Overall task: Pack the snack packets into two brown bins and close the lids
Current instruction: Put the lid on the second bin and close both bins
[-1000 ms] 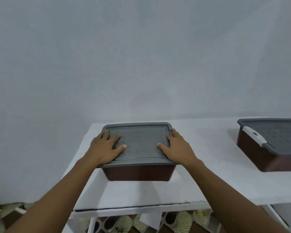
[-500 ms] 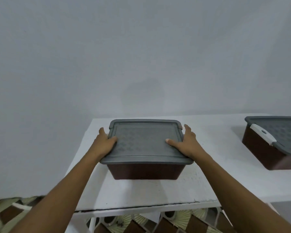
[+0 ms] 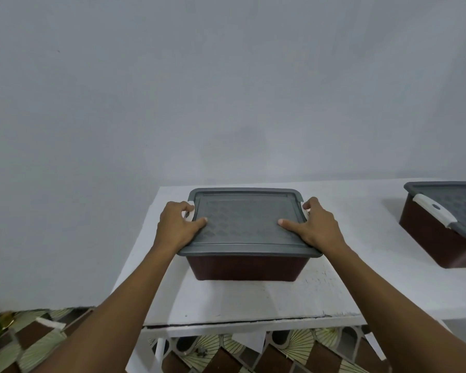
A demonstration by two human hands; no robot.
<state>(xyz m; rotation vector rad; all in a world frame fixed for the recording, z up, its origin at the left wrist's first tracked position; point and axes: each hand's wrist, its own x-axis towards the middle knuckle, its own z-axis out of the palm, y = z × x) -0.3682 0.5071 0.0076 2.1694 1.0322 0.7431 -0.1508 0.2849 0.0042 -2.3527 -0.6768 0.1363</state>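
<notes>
A brown bin with a grey lid on top stands on the left part of the white table. My left hand grips the lid's left edge, thumb on top, fingers curled around a white side latch. My right hand holds the right edge the same way, thumb on the lid. A second brown bin with a grey lid and a white latch stands at the right edge of view. No snack packets are visible.
A plain grey wall rises right behind the table. The table's front edge shows a dark crack. Below it lies patterned floor in brown and pale green, with the white table legs in front.
Both hands slid outward from flat on the lid's top to its left and right edges, fingers curling over the side latches. The view shifted a little left.
</notes>
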